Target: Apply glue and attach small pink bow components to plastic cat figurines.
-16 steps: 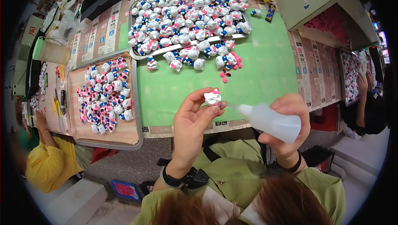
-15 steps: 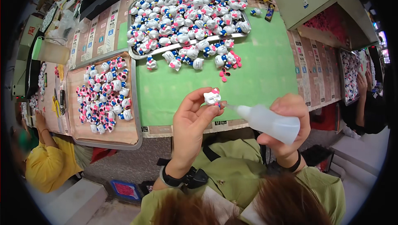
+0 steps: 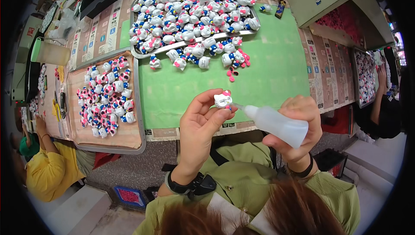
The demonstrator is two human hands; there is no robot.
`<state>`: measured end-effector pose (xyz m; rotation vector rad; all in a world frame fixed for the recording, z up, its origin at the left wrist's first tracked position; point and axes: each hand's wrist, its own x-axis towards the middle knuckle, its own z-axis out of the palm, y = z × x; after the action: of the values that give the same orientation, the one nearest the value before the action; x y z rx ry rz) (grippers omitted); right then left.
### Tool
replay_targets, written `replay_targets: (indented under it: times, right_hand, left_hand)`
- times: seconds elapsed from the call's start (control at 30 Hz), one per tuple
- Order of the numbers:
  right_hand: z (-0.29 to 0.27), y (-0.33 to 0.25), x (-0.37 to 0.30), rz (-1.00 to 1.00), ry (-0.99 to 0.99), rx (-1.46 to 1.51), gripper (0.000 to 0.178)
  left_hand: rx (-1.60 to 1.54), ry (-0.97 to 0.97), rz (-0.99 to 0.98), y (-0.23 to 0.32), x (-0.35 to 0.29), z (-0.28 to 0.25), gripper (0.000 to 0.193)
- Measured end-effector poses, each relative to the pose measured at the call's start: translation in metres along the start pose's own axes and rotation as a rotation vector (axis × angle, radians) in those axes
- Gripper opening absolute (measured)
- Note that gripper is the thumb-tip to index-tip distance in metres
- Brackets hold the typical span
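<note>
Green matting (image 3: 272, 70) backs left grip (image 3: 199, 121) pinching rounded figurine (image 3: 223, 100), right grip (image 3: 312, 122) clasping apparently plastic bottle (image 3: 279, 124).

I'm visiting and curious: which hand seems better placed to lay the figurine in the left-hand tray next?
Probably the left hand: it holds the figurine and is nearer that tray; the right hand grips the bottle.

Paper-covered table (image 3: 325, 72) with green mat (image 3: 268, 75), metal trays (image 3: 140, 105), loose figurines (image 3: 154, 62), pink pieces (image 3: 231, 78).
</note>
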<state>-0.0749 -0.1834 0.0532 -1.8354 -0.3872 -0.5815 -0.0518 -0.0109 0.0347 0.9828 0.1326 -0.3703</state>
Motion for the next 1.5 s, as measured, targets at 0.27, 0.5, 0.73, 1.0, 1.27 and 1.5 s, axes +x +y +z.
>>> replay_targets:
  times: [0.27,0.5,0.73,1.0,1.27,1.5]
  right_hand:
    - [0.002,-0.003,0.003,0.023,-0.003,0.05,0.051]
    - [-0.004,0.002,0.0,0.029,0.025,0.101,0.052]
    - [-0.002,0.001,0.0,0.03,0.021,0.091,0.051]
    - [-0.004,0.002,-0.001,0.035,0.042,0.041,0.05]
    - [-0.006,0.016,-0.005,0.403,0.37,0.264,0.035]
    - [-0.026,0.089,0.017,0.534,0.465,0.132,0.032]
  left_hand:
    - [0.057,-0.009,0.024,-0.001,0.0,0.0,0.032]
    - [-0.024,0.018,-0.005,0.002,-0.001,0.001,0.032]
    - [-0.075,-0.003,-0.04,0.002,-0.002,0.001,0.033]
    - [-0.045,0.012,-0.021,0.002,-0.004,0.0,0.034]
    - [-0.031,0.064,-0.011,0.001,-0.002,-0.002,0.033]
    - [-0.059,0.134,0.031,-0.004,0.004,-0.019,0.033]
